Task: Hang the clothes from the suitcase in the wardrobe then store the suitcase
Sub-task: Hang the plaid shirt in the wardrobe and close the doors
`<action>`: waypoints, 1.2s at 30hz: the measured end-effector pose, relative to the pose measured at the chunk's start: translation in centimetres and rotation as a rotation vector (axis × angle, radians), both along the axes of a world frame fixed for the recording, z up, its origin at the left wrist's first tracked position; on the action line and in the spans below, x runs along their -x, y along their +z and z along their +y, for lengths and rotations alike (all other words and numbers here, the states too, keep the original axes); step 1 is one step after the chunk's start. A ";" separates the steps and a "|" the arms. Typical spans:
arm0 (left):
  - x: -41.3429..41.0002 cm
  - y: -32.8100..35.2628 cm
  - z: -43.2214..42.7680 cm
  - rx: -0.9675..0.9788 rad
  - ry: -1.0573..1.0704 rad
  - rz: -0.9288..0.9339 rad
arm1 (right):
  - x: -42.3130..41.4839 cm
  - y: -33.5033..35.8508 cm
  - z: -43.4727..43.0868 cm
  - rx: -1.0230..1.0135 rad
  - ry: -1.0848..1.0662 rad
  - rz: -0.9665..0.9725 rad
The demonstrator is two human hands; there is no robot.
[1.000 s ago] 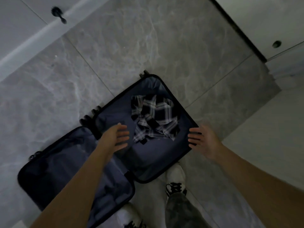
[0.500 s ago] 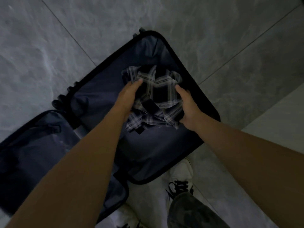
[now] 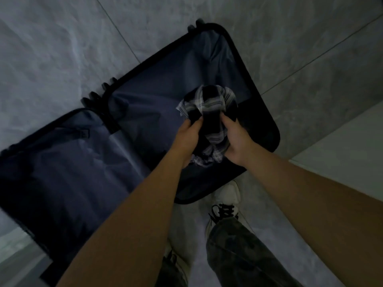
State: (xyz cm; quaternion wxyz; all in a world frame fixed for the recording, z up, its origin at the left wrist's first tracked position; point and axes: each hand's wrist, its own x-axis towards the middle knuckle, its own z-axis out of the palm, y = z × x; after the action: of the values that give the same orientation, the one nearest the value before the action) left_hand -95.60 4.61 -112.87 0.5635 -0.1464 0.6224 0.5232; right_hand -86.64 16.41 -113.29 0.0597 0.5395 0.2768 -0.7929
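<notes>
A dark suitcase (image 3: pixel 267 112) lies flat and wide open on the grey tiled floor, its blue-lined lid half (image 3: pixel 51 162) spread to the left. A black-and-white plaid shirt (image 3: pixel 209 104) is bunched up above the right half. My left hand (image 3: pixel 187 133) grips the shirt's left side. My right hand (image 3: pixel 236 139) grips its right side. Part of the shirt hangs down between my wrists. No other clothes show in the suitcase.
My white shoes (image 3: pixel 224 199) and dark trousers stand just in front of the suitcase. A pale raised surface (image 3: pixel 342 154) fills the right edge. Grey marble tiles (image 3: pixel 62 48) surround the case. The wardrobe is out of view.
Both hands reached into the suitcase, closed on the plaid shirt and have gathered it into a bunch, lifting it toward me. The view has tilted down.
</notes>
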 end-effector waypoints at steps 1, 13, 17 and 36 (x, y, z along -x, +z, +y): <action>-0.5 1.1 -0.5 0.004 -0.009 -0.010 | -0.2 1.1 -0.7 -0.023 0.009 -0.015; -1.2 16.8 -10.0 -0.001 0.096 -0.044 | -0.5 17.1 -8.4 0.010 0.058 -0.016; 0.7 23.9 -14.5 -0.013 0.108 0.000 | 1.0 24.2 -11.5 0.002 0.140 0.008; -5.9 55.2 -38.8 0.023 0.702 0.214 | 4.1 54.0 -33.6 0.062 0.832 0.107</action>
State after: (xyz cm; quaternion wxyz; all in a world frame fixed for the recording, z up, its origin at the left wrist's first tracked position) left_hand -89.67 -34.19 -57.69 0.2795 -0.3018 0.5955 0.6900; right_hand -90.75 -17.23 -59.31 0.3768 0.3378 0.4497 -0.7360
